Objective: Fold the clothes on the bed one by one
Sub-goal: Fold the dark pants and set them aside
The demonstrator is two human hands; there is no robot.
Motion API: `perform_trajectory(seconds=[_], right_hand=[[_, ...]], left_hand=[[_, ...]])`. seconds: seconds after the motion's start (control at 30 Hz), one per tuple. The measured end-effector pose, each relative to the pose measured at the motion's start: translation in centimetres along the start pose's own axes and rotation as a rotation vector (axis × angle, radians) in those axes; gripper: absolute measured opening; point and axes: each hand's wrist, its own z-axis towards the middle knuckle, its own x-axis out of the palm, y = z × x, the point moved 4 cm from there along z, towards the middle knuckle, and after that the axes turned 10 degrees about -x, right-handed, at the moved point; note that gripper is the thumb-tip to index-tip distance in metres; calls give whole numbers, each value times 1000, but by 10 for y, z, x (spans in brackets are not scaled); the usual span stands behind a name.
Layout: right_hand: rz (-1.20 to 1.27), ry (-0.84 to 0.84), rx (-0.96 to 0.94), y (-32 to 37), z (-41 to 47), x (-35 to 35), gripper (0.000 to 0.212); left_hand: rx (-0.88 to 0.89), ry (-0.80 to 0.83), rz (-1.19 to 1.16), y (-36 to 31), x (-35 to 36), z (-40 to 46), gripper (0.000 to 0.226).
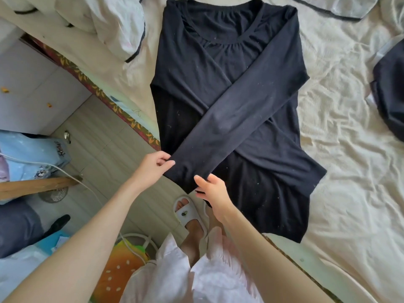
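Observation:
A black long-sleeved top point(220, 68) lies flat on the cream bed sheet point(341, 132), neckline at the far end. Both sleeves are folded across its body in an X. The upper sleeve point(218, 127) runs from the far right shoulder down to the near left hem, past the bed's edge. My left hand point(153, 166) pinches the cuff's left corner between thumb and fingers. My right hand point(211, 189) grips the cuff's right corner from below, thumb on top. The cuff end hangs a little over the floor.
A second dark garment point(389, 90) lies at the bed's right edge. A white duvet with dark piping point(113, 25) is bunched at the far left. Left of the bed are a tiled floor, a white cabinet point(32, 84), bags and a cable. My slippered foot point(188, 213) stands by the bed.

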Motion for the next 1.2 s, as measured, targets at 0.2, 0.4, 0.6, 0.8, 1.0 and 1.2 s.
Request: perform_trajectory(seconds=[0.2, 0.4, 0.6, 0.8, 1.0, 1.2], right_hand=[[-273, -235, -51, -22, -21, -49, 20], [-542, -686, -266, 6, -55, -158, 19], [-453, -862, -130, 0, -42, -222, 54], [-170, -798, 6, 6, -17, -227, 43], [25, -732, 112, 4, -25, -227, 26], [43, -531, 132, 1, -39, -228, 37]], left_hand=[[-220, -12, 19, 57, 10, 16, 34], [-238, -36, -269, 46, 19, 41, 71], [-288, 47, -556, 54, 44, 54, 65], [-194, 55, -508, 63, 54, 36, 20], [-225, -16, -503, 68, 50, 20, 20], [-183, 33, -429, 59, 61, -22, 25]])
